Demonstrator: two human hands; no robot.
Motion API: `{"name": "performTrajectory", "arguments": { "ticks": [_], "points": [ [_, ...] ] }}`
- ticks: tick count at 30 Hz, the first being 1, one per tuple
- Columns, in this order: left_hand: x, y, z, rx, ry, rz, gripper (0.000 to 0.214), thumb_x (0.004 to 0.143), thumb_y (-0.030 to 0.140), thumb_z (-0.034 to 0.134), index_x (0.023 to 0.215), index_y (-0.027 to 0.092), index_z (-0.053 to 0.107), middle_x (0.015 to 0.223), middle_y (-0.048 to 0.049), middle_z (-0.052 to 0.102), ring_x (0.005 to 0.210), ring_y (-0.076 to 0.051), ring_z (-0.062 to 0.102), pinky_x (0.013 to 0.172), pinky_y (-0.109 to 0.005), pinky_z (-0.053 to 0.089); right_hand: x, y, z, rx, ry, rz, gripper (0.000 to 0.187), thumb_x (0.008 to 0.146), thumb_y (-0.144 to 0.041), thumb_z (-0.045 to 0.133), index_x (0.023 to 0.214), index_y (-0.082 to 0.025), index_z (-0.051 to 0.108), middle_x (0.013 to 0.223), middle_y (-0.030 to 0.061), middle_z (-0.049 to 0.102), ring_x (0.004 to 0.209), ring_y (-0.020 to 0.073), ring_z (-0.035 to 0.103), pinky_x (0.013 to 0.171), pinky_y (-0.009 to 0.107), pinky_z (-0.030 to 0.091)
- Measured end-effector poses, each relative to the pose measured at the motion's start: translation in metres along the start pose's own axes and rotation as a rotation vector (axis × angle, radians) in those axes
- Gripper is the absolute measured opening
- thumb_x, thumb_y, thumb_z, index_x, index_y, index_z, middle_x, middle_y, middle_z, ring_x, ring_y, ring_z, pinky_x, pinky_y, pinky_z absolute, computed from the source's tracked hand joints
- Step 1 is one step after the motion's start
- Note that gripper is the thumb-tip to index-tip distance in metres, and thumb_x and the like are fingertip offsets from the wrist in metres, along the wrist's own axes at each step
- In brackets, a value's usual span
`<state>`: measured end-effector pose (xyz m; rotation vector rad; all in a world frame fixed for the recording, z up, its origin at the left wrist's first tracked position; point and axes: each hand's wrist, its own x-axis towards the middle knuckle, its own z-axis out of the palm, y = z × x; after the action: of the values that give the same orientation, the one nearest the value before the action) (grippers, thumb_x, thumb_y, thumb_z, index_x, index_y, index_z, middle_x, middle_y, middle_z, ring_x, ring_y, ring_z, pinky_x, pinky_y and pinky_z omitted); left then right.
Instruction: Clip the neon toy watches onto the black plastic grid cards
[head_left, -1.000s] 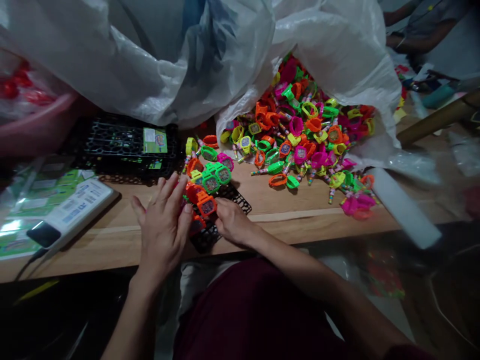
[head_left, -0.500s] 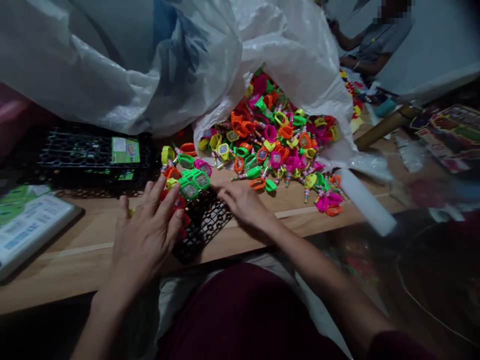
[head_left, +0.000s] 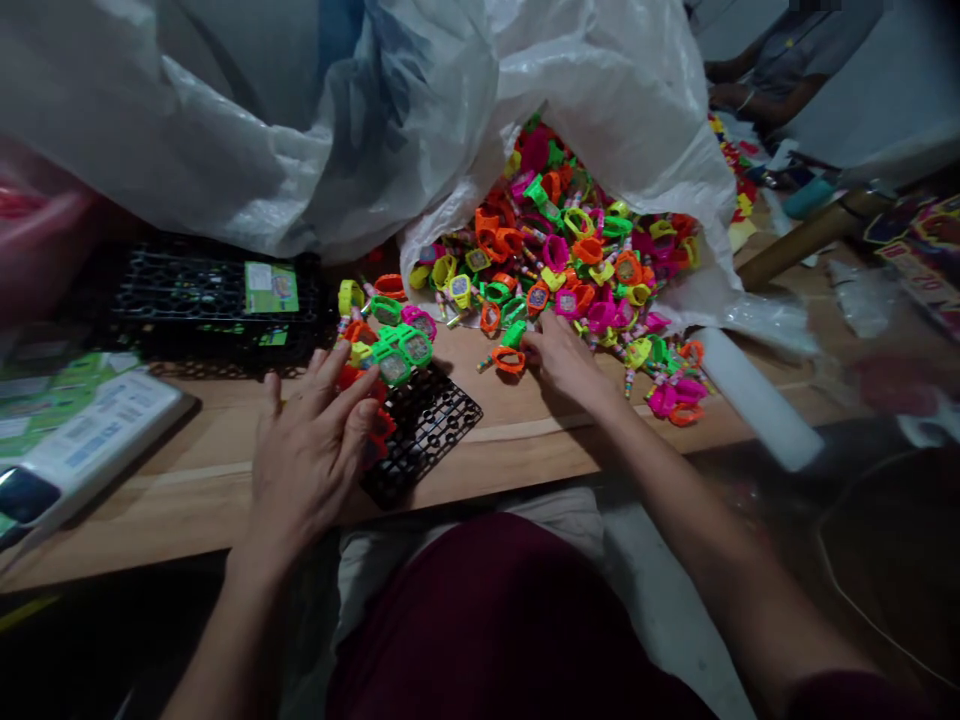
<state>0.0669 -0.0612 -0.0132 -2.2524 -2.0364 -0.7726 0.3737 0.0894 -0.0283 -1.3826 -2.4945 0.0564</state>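
Observation:
My left hand (head_left: pixel 311 455) lies open, fingers spread, over a cluster of bright toy watches, including green toy watches (head_left: pixel 401 352), beside and partly over a black grid tray (head_left: pixel 439 425). Several of those watches are partly covered by its fingers. My right hand (head_left: pixel 566 360) is at the near edge of a heap of toy watches (head_left: pixel 592 250) in green, orange, pink and yellow. Its fingers are slightly apart, close to a green watch (head_left: pixel 514 334) and an orange watch (head_left: pixel 508 360). No held item is visible in it; its fingertips are partly hidden.
A large translucent plastic bag (head_left: pixel 615 100) holds part of the heap. Stacked black grids (head_left: pixel 180 290) with green cards stand at the left, near a white pack (head_left: pixel 112 430). A white roll (head_left: pixel 761 400) and brown tube (head_left: pixel 814 235) lie right. Another person's arms (head_left: pixel 765 90) show behind.
My right hand has moved from the black tray's edge rightward and away from me to the heap of toy watches. My left hand stays over the clustered watches. The view has shifted slightly.

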Motion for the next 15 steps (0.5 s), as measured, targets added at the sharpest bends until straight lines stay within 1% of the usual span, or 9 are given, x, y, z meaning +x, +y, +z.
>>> {"name": "performTrajectory", "arguments": {
  "ticks": [2,4,5,7,9,11,13,15],
  "points": [
    [-0.003,0.002,0.000,-0.069,0.074,-0.029,0.043,0.105,0.044,0.039,0.137,0.026,0.061,0.164,-0.0083,0.043,0.151,-0.029,0.041,0.130,-0.061,0.016,-0.007,-0.017,0.002,0.168,-0.009,-0.121,0.020,0.096,-0.012,0.051,0.102,-0.019,0.068,0.107,0.0106,0.060,0.101,0.0264,0.053,0.088,0.038,0.046],
    [-0.005,0.004,0.000,-0.142,0.161,-0.065,0.038,0.103,0.042,0.046,0.135,0.027,0.060,0.160,-0.0077,0.048,0.146,-0.027,0.048,0.130,-0.056,0.026,-0.015,-0.043,0.008,0.399,-0.006,-0.201,0.017,0.097,-0.015,0.050,0.105,-0.019,0.065,0.102,0.0079,0.063,0.096,0.0235,0.056,0.087,0.035,0.046],
    [-0.006,0.005,0.000,-0.171,0.191,-0.084,0.036,0.102,0.041,0.049,0.133,0.027,0.061,0.159,-0.0076,0.049,0.144,-0.026,0.050,0.127,-0.053,0.033,-0.018,-0.059,0.013,0.520,-0.011,-0.220,0.016,0.097,-0.016,0.049,0.103,-0.019,0.064,0.099,0.0066,0.064,0.093,0.0221,0.057,0.086,0.033,0.047],
    [-0.007,0.006,-0.001,-0.199,0.212,-0.107,0.028,0.101,0.040,0.053,0.122,0.026,0.065,0.155,-0.0079,0.052,0.141,-0.027,0.053,0.120,-0.048,0.044,-0.023,-0.089,0.028,0.736,-0.035,-0.227,0.017,0.094,-0.013,0.048,0.101,-0.018,0.063,0.094,0.0046,0.065,0.087,0.0200,0.059,0.082,0.030,0.048],
    [-0.007,0.007,-0.002,-0.212,0.220,-0.104,0.020,0.099,0.038,0.055,0.107,0.024,0.067,0.147,-0.0089,0.056,0.136,-0.026,0.056,0.114,-0.044,0.050,-0.024,-0.113,0.045,0.882,-0.058,-0.219,0.024,0.091,-0.010,0.045,0.105,-0.017,0.063,0.094,0.0036,0.067,0.085,0.0187,0.061,0.081,0.029,0.049],
    [-0.007,0.006,-0.003,-0.225,0.220,-0.080,0.017,0.099,0.036,0.057,0.100,0.023,0.066,0.140,-0.0103,0.059,0.133,-0.026,0.057,0.111,-0.043,0.051,-0.023,-0.125,0.063,0.917,-0.072,-0.215,0.032,0.090,-0.007,0.042,0.111,-0.018,0.063,0.095,0.0029,0.068,0.086,0.0181,0.063,0.082,0.028,0.050],
    [-0.007,0.006,-0.004,-0.244,0.211,-0.063,0.015,0.099,0.035,0.057,0.097,0.022,0.065,0.139,-0.0112,0.059,0.131,-0.025,0.059,0.110,-0.042,0.051,-0.022,-0.129,0.078,0.853,-0.065,-0.233,0.036,0.088,-0.005,0.041,0.115,-0.018,0.062,0.095,0.0037,0.068,0.087,0.0193,0.064,0.083,0.029,0.051],
    [-0.007,0.006,-0.005,-0.250,0.194,-0.058,0.015,0.099,0.035,0.056,0.097,0.022,0.064,0.138,-0.0116,0.060,0.130,-0.024,0.059,0.110,-0.042,0.050,-0.022,-0.128,0.090,0.758,-0.027,-0.288,0.041,0.083,-0.002,0.040,0.116,-0.016,0.060,0.097,0.0073,0.067,0.093,0.0222,0.063,0.087,0.032,0.051]
  ]
}}
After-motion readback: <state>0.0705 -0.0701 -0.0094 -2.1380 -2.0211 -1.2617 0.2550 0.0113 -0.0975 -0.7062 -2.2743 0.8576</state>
